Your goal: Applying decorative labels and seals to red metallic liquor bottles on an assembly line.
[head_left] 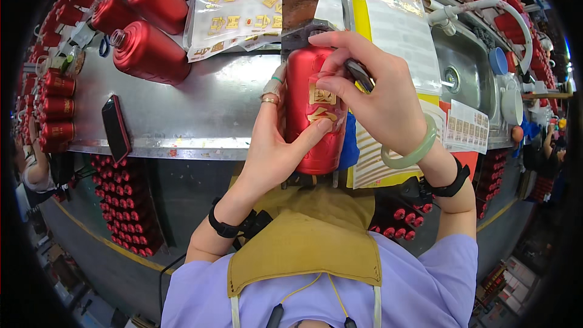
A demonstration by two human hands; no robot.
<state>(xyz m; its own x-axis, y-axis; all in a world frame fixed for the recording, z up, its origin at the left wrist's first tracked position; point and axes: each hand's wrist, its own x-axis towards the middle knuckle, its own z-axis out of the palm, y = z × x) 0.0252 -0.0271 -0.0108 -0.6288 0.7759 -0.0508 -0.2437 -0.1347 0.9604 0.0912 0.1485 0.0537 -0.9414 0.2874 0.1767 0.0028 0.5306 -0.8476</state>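
A red bottle lies in front of me at the middle of the bench, its neck pointing away. My left hand is closed around its left side, thumb resting at the lower gold character. My right hand bends over the bottle from the right; its thumb meets the edge of the upper gold character. A dark slim tool is tucked between the right fingers; its tip is hidden, so its kind is unclear. Both gold characters sit on the bottle's face.
Several red bottles stand at the far left, beside a sheet of gold stickers. A phone lies on the metal bench. To the right are printed sheets, a sink and its white faucet.
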